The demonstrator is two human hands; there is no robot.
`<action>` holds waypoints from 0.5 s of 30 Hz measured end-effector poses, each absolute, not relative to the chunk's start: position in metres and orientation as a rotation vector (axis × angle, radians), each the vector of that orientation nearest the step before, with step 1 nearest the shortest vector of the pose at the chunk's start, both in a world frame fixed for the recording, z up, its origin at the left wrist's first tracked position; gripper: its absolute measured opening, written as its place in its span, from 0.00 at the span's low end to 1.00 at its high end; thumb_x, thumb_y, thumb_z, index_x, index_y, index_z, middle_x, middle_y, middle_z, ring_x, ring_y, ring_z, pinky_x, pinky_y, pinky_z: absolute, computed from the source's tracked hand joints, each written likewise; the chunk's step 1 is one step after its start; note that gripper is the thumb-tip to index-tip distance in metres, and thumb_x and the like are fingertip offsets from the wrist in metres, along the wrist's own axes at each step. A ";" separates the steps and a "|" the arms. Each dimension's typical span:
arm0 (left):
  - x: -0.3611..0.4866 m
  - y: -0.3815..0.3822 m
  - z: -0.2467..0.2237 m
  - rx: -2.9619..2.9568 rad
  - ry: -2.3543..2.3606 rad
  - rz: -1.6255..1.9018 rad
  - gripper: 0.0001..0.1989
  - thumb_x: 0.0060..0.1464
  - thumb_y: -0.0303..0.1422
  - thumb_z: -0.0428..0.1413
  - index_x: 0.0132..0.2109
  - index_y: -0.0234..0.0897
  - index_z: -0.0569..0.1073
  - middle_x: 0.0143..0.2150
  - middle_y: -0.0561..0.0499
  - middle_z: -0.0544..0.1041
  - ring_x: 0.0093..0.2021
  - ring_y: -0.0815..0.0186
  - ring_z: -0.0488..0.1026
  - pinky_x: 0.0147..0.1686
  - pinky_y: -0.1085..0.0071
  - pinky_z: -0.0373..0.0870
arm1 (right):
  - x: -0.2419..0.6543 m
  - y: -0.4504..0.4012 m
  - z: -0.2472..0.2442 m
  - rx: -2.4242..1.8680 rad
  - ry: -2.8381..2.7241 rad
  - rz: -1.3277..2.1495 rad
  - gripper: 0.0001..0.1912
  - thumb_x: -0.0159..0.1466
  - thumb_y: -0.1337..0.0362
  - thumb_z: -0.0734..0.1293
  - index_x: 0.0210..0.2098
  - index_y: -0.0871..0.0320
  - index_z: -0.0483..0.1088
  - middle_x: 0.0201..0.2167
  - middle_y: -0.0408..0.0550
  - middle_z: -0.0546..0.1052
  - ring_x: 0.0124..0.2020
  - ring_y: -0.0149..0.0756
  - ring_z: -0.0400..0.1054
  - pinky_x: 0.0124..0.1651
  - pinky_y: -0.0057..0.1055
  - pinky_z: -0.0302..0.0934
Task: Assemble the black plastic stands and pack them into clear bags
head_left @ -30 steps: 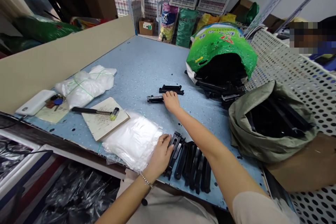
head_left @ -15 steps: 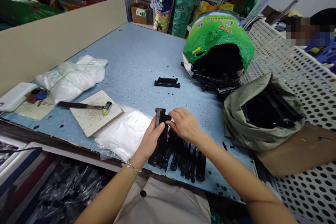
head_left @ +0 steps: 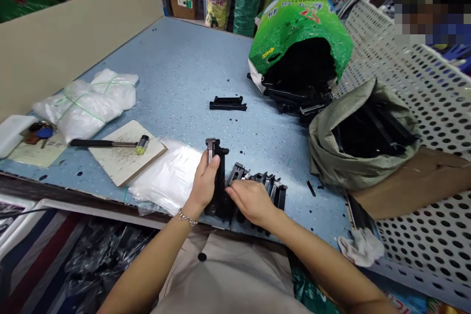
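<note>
Pulled back toward the left end of the row since the earlier frame, a black plastic part (head_left: 220,179) stands upright in the left hand (head_left: 201,187), fingers clenched around it. The right hand (head_left: 252,201) lies over the row of black parts (head_left: 270,186), fingers curled down, though whether they grasp anything is hard to tell. Clear plastic bags (head_left: 165,174) lie just left of the row on a blue workbench (head_left: 176,59); a green sack (head_left: 300,24) slumps beyond it.
</note>
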State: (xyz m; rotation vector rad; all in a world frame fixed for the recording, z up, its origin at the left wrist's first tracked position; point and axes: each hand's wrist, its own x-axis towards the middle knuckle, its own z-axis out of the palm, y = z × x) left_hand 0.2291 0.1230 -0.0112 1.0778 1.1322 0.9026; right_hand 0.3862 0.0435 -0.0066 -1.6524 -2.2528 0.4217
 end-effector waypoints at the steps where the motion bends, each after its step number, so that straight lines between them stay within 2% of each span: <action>1: 0.225 0.123 -0.016 1.126 1.135 0.837 0.23 0.57 0.49 0.51 0.53 0.40 0.68 0.32 0.52 0.74 0.27 0.66 0.73 0.27 0.71 0.70 | 0.395 0.032 -0.009 -1.790 -2.147 0.445 0.25 0.72 0.54 0.46 0.30 0.56 0.67 0.26 0.48 0.73 0.28 0.36 0.66 0.34 0.32 0.56; 2: 0.220 0.122 -0.022 1.172 1.128 0.742 0.24 0.56 0.49 0.52 0.54 0.40 0.68 0.33 0.51 0.75 0.29 0.64 0.73 0.29 0.70 0.71 | 0.406 0.020 -0.011 -1.935 -2.030 0.442 0.25 0.72 0.53 0.47 0.33 0.56 0.69 0.29 0.50 0.74 0.31 0.38 0.68 0.36 0.33 0.57; 4: 0.214 0.120 -0.034 1.244 1.096 0.554 0.25 0.54 0.49 0.55 0.54 0.40 0.70 0.37 0.48 0.78 0.35 0.59 0.75 0.34 0.66 0.72 | 0.425 -0.005 -0.018 -2.203 -1.802 0.408 0.24 0.70 0.49 0.50 0.45 0.56 0.69 0.43 0.57 0.74 0.44 0.46 0.69 0.43 0.39 0.61; 5: 0.214 0.119 -0.040 1.268 1.081 0.505 0.25 0.53 0.48 0.56 0.54 0.40 0.71 0.40 0.47 0.78 0.40 0.56 0.76 0.39 0.64 0.72 | 0.432 -0.016 -0.023 -2.299 -1.718 0.421 0.26 0.69 0.47 0.51 0.53 0.56 0.66 0.53 0.61 0.70 0.51 0.50 0.67 0.47 0.43 0.61; 7: 0.223 0.114 -0.053 1.269 1.088 0.542 0.24 0.54 0.48 0.56 0.53 0.40 0.71 0.49 0.45 0.77 0.52 0.53 0.72 0.50 0.60 0.68 | 0.442 -0.028 -0.036 -2.391 -1.636 0.518 0.32 0.67 0.44 0.53 0.62 0.57 0.58 0.66 0.62 0.54 0.61 0.56 0.58 0.52 0.47 0.60; 8: 0.232 0.112 -0.059 1.237 1.110 0.596 0.23 0.55 0.47 0.55 0.53 0.40 0.71 0.53 0.44 0.75 0.56 0.53 0.69 0.55 0.59 0.65 | 0.446 -0.028 -0.043 -2.390 -1.630 0.564 0.34 0.67 0.43 0.53 0.64 0.58 0.55 0.69 0.61 0.47 0.64 0.56 0.54 0.55 0.48 0.59; 10: 0.253 0.109 -0.068 1.130 1.159 0.695 0.21 0.58 0.48 0.51 0.51 0.40 0.71 0.56 0.44 0.73 0.60 0.54 0.66 0.58 0.58 0.61 | 0.456 -0.014 -0.055 -2.327 -1.659 0.590 0.34 0.67 0.45 0.53 0.65 0.59 0.54 0.71 0.59 0.42 0.68 0.55 0.46 0.62 0.49 0.53; 12: 0.272 0.109 -0.074 1.008 1.193 0.776 0.20 0.59 0.49 0.50 0.49 0.39 0.72 0.56 0.44 0.74 0.60 0.55 0.66 0.57 0.60 0.64 | 0.470 0.009 -0.057 -2.241 -1.706 0.576 0.32 0.68 0.48 0.52 0.64 0.61 0.56 0.70 0.58 0.44 0.69 0.53 0.43 0.65 0.49 0.48; 15: 0.283 0.113 -0.073 0.843 1.169 0.886 0.26 0.58 0.54 0.48 0.48 0.37 0.70 0.49 0.42 0.77 0.53 0.56 0.72 0.48 0.62 0.71 | 0.481 0.039 -0.040 -2.140 -1.740 0.535 0.26 0.67 0.51 0.56 0.59 0.59 0.64 0.68 0.58 0.52 0.69 0.52 0.45 0.66 0.50 0.47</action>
